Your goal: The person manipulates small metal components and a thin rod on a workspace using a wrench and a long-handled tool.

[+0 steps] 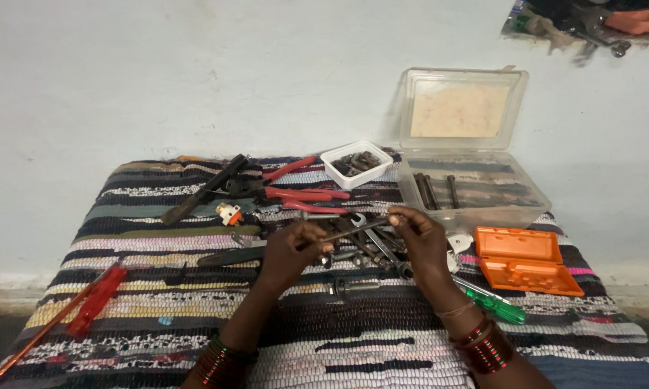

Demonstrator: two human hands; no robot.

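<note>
- Your left hand and right hand each pinch one end of a thin metal rod, fingers closed, so it stays level.
- You hold it above the heap of spanners at the middle of the striped mat, probably to see it apart from them.

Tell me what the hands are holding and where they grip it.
Both hold one thin dark metal rod above the pile of wrenches: the left hand pinches its lower end, the right hand its upper end, between fingertips.
</note>
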